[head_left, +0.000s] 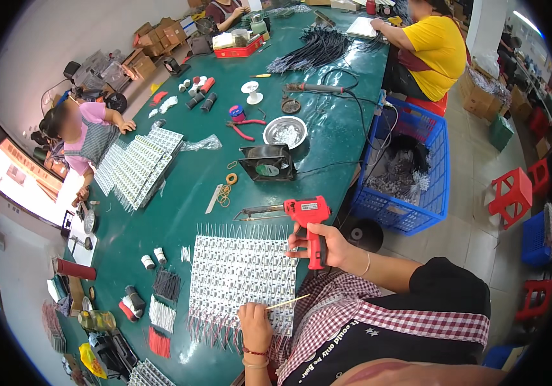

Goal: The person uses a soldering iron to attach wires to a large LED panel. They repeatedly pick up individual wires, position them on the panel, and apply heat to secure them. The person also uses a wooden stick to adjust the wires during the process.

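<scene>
Green desk (334, 183) is filling most of the view; a co-worker in a yellow top (438, 48) is sitting at its far right; a blue basket (407, 217) is standing beside it, holding dark and pale wires; a white panel of small circuit boards (240, 273) is lying flat on the desk before the wearer, loose wires fringing its far and near edges; a black square fan (267, 163) is standing beyond it; the right hand (332, 246) is holding a red soldering gun (314, 215), fingers clamping round the handle, its tip pointing left near the panel's far edge; a metal bowl (267, 136) is resting behind the fan, holding small white pieces; black (167, 285), white (162, 313) and red wire bundles (159, 343) are lying left of the panel; red-handled pliers (244, 131) are lying beside the bowl; the left hand (256, 325) is pinching a thin pale stick (290, 300) over the panel's near right part, fingers closing together on it.
</scene>
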Tool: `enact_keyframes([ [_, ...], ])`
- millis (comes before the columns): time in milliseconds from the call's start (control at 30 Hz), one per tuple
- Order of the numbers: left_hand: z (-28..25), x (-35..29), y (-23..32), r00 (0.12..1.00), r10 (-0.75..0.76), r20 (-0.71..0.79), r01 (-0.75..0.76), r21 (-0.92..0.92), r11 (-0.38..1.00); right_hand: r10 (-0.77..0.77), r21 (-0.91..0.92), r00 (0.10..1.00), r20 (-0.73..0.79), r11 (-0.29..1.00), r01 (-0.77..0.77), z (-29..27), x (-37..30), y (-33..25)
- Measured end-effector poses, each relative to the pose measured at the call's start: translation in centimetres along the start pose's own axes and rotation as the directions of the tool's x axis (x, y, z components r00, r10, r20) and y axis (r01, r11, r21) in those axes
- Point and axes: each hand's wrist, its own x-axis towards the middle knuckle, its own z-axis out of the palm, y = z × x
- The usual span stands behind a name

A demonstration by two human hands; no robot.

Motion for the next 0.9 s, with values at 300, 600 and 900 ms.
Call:
enact_keyframes([
  [300,0.7,-0.4,-0.2,1.0,-0.02,-0.014,0.021,0.024,0.999,0.027,0.038,0.999,-0.024,0.999,-0.026,-1.1,0.2,0.6],
  [600,-0.6,0.0,0.7,0.999,0.012,-0.052,-0.01,0.028,1.0,0.061,0.057,0.998,-0.022,0.997,-0.059,-1.9,0.9,1.2],
  [900,-1.9,-1.2,1.7,0.992,0.088,-0.086,-0.082,0.078,0.994,0.072,0.073,0.997,-0.002,0.995,-0.072,-2.0,1.2,0.9],
])
